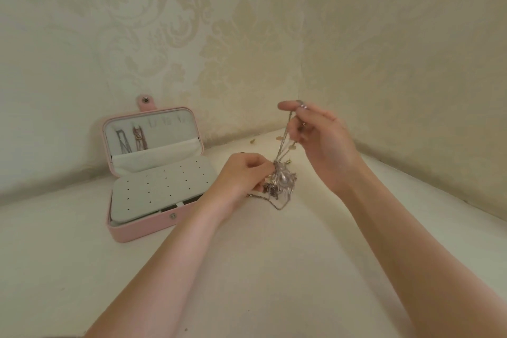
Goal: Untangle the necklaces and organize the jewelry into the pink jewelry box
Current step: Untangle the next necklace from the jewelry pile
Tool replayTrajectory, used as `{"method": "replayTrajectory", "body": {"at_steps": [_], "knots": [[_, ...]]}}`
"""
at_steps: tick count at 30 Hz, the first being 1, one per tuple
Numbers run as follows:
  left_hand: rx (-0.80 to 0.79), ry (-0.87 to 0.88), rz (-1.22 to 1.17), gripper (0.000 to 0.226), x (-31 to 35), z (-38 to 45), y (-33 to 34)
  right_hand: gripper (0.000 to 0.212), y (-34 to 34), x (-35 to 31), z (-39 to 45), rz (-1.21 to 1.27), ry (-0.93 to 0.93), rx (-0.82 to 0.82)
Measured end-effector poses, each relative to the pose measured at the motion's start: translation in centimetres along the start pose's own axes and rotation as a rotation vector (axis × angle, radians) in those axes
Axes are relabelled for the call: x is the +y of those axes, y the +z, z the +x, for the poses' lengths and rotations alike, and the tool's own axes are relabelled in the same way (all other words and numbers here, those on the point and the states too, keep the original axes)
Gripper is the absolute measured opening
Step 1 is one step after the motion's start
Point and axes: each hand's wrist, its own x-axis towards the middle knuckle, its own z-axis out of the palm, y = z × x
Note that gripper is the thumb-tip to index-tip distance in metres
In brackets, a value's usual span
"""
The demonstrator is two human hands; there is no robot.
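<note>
Now our right hand (321, 143) is raised, pinching silver chains (285, 140) between thumb and fingers, so they run taut down to the tangle (282, 182). Our left hand (244, 175) pinches that tangle just above the tabletop (274, 269). Left of both hands, the pink box (142, 230) sits open, two necklaces (131, 138) hanging in its upright lid.
</note>
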Motion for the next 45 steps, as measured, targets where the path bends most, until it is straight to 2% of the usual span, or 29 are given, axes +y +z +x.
{"method": "replayTrajectory", "body": {"at_steps": [4,8,12,15,18,20,24,26,29,31,33,36,40,42,45], "knots": [[0.165,0.017,-0.202,0.019,0.3,0.2,-0.2,0.022,-0.9,0.1,0.5,0.396,0.109,0.107],[0.136,-0.005,-0.362,0.016,0.6,0.3,-0.4,0.016,-1.3,0.7,0.3,0.205,0.291,0.010],[0.062,-0.053,-0.543,0.020,1.2,0.2,-0.4,0.026,-0.7,0.8,0.0,0.125,0.342,-0.064],[0.006,-0.085,-0.799,0.020,1.5,0.3,-0.7,0.028,-1.3,1.1,0.5,0.370,0.322,0.074],[-0.039,-0.128,-0.901,0.016,1.6,0.3,-0.9,0.025,-2.1,1.3,0.9,0.653,0.306,0.199],[-0.052,-0.130,-0.838,0.017,1.4,0.3,-0.8,0.024,-2.2,1.2,0.9,0.724,0.295,0.205],[0.008,-0.009,-0.591,0.025,1.0,0.2,-0.5,0.014,-1.9,0.9,0.8,0.748,0.312,0.132],[0.076,0.025,-0.574,0.026,1.0,0.3,-0.4,0.006,-1.6,1.0,0.7,0.712,0.349,0.070],[0.133,0.074,-0.558,0.025,1.0,0.2,-0.6,0.016,-0.7,1.3,0.4,0.550,0.440,-0.006],[0.187,0.114,-0.394,0.022,0.8,0.3,-0.4,0.012,-0.2,1.2,0.0,0.483,0.461,-0.073],[0.237,0.117,-0.264,0.019,0.5,0.3,-0.2,0.008,-0.1,1.0,-0.2,0.519,0.462,-0.134],[0.225,0.100,-0.364,0.022,0.7,0.4,-0.4,0.005,-0.5,0.9,-0.1,0.545,0.489,-0.116],[0.132,0.119,-0.553,0.027,1.2,0.3,-0.9,0.005,-0.7,1.2,0.0,0.497,0.557,-0.066],[0.088,0.133,-0.543,0.025,1.2,0.1,-0.9,0.011,-0.6,1.4,0.1,0.478,0.590,-0.060],[0.062,0.170,-0.361,0.010,1.4,-0.2,-0.8,0.011,-0.6,1.4,-0.1,0.406,0.564,-0.070]]}}
